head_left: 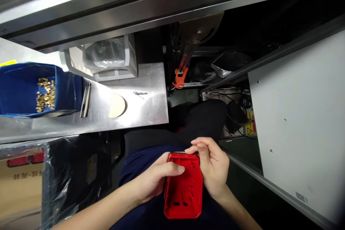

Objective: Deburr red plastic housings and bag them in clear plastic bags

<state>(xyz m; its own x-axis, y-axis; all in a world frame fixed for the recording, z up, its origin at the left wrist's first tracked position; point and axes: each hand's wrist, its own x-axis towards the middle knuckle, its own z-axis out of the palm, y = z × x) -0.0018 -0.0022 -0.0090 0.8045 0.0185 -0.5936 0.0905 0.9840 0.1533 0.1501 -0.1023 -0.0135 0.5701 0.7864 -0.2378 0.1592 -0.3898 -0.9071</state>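
A red plastic housing (pixel 184 190), open side up with moulded ribs inside, rests over my lap near the bottom centre. My left hand (pixel 155 179) grips its left edge, thumb laid across the upper inside. My right hand (pixel 211 165) holds the top right corner, fingers curled over the rim and pinched at the top edge. Whether a small part sits under those fingertips is hidden.
A steel worktable (pixel 145 97) lies to the upper left, bearing a blue bin (pixel 16 90) of small brass parts, a clear plastic tray (pixel 107 57) and a tan disc (pixel 118 105). A bagged cardboard box (pixel 21 183) is at lower left, a white panel (pixel 302 115) at right.
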